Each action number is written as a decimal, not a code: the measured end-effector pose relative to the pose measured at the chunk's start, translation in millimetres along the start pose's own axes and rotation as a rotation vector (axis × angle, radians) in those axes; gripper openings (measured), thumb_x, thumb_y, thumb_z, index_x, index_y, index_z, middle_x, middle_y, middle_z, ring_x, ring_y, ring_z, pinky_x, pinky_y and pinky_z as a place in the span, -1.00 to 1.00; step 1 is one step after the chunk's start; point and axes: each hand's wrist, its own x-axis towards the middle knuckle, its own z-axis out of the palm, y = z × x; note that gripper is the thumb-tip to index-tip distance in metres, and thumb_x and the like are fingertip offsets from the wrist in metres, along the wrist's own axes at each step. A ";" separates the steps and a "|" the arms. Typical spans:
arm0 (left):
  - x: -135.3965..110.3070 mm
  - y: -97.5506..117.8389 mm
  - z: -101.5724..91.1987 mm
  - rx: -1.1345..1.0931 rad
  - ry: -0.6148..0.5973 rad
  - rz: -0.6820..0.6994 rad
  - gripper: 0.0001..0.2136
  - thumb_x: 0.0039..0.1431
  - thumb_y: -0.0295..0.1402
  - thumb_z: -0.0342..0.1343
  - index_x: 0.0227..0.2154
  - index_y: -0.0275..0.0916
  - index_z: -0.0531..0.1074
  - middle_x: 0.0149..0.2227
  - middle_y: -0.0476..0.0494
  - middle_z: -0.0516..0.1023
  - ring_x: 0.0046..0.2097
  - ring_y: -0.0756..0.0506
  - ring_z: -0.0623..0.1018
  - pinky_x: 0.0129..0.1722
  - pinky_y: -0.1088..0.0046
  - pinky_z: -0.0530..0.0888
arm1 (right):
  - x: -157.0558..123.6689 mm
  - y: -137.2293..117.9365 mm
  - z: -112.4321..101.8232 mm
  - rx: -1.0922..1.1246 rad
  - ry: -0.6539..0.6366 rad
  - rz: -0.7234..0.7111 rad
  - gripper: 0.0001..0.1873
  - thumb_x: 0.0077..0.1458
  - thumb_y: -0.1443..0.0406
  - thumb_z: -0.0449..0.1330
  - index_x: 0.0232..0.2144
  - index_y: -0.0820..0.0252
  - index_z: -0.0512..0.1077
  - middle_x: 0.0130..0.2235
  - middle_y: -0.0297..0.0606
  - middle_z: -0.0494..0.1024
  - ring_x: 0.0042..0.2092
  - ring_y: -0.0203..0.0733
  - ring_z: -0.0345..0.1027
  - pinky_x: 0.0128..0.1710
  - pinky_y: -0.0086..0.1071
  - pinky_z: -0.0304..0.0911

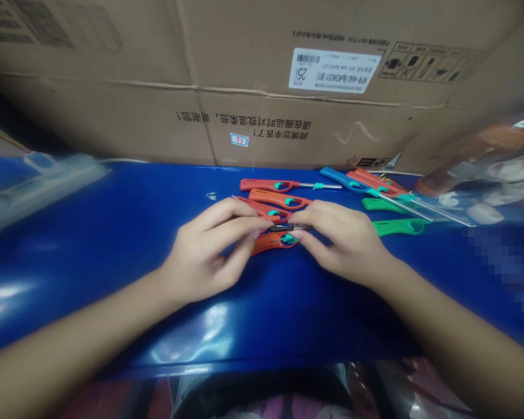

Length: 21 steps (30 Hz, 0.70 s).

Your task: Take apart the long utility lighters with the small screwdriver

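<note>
Both my hands meet above the table, with a thin black rod-like part (pixel 282 228) between their fingertips. My left hand (pixel 213 247) is closed in a pinch at the rod's left end. At its right end my right hand (pixel 343 238) pinches too, its fingers partly hiding the part. Just behind and beneath them lie orange long-reach lighters, among them one handle (pixel 277 198) with a teal trigger and another handle (pixel 264 244) below the fingertips. A red lighter (pixel 266 184) with a metal tube lies further back.
Right of my hands are a blue lighter (pixel 344 179), red ones with metal tubes, and green handles (pixel 399 227). Small pale pins (pixel 211 196) lie to the left. A cardboard box (pixel 244 110) stands along the back of the blue table (pixel 113 244). Blurred plastic bags flank both sides.
</note>
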 end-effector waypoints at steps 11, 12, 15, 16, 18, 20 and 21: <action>1.3 0.1 0.3 -0.132 -0.062 0.006 -0.72 0.25 -0.54 0.17 -0.05 -0.11 0.57 -0.16 -0.10 0.68 -0.13 -0.10 0.65 -0.06 0.31 0.58 | 0.5 3.6 -1.2 -0.058 -0.027 -0.062 -0.80 0.32 0.26 0.10 -0.13 0.12 0.51 -0.22 -0.21 0.61 -0.17 -0.13 0.46 -0.17 -0.29 0.34; 1.8 0.3 0.1 -0.142 -0.076 0.013 -0.73 0.26 -0.54 0.17 -0.06 -0.10 0.58 -0.18 -0.08 0.69 -0.15 -0.09 0.66 -0.05 0.29 0.57 | 0.3 3.4 -0.6 -0.056 -0.033 -0.062 -0.80 0.32 0.26 0.10 -0.13 0.12 0.51 -0.22 -0.21 0.61 -0.17 -0.14 0.47 -0.17 -0.29 0.34; 2.2 1.5 0.6 -0.123 -0.092 0.004 -0.75 0.25 -0.50 0.20 -0.07 -0.09 0.58 -0.18 -0.06 0.70 -0.18 -0.09 0.67 -0.05 0.31 0.57 | -0.4 1.8 1.8 -0.038 -0.036 -0.075 -0.80 0.32 0.24 0.11 -0.11 0.13 0.50 -0.20 -0.20 0.62 -0.17 -0.13 0.48 -0.17 -0.29 0.35; 1.8 2.0 1.1 -0.113 -0.093 -0.004 -0.76 0.25 -0.48 0.22 -0.06 -0.09 0.58 -0.18 -0.06 0.70 -0.19 -0.08 0.67 -0.07 0.32 0.58 | -0.7 0.9 2.7 -0.021 -0.032 -0.076 -0.80 0.32 0.24 0.11 -0.10 0.13 0.49 -0.19 -0.19 0.63 -0.16 -0.13 0.49 -0.16 -0.28 0.35; 0.6 2.7 2.3 -0.096 -0.093 -0.010 -0.75 0.24 -0.46 0.24 -0.04 -0.08 0.57 -0.19 -0.05 0.71 -0.21 -0.08 0.67 -0.12 0.36 0.58 | -1.3 -1.6 4.0 0.031 -0.032 -0.060 -0.83 0.31 0.26 0.12 -0.11 0.14 0.46 -0.18 -0.19 0.63 -0.14 -0.12 0.51 -0.15 -0.28 0.37; -0.8 3.0 3.2 -0.088 -0.092 0.011 -0.72 0.24 -0.47 0.25 -0.01 -0.09 0.55 -0.18 -0.05 0.70 -0.22 -0.07 0.66 -0.14 0.39 0.58 | -2.1 -4.5 4.6 0.097 -0.050 -0.028 -0.86 0.30 0.29 0.12 -0.13 0.14 0.44 -0.20 -0.20 0.63 -0.15 -0.14 0.51 -0.15 -0.30 0.38; -1.5 3.0 3.4 -0.085 -0.090 0.026 -0.70 0.23 -0.48 0.25 0.01 -0.10 0.54 -0.18 -0.05 0.70 -0.21 -0.06 0.66 -0.13 0.39 0.58 | -2.7 -5.9 4.6 0.126 -0.064 -0.012 -0.88 0.30 0.31 0.12 -0.15 0.14 0.44 -0.21 -0.21 0.62 -0.15 -0.15 0.51 -0.15 -0.31 0.39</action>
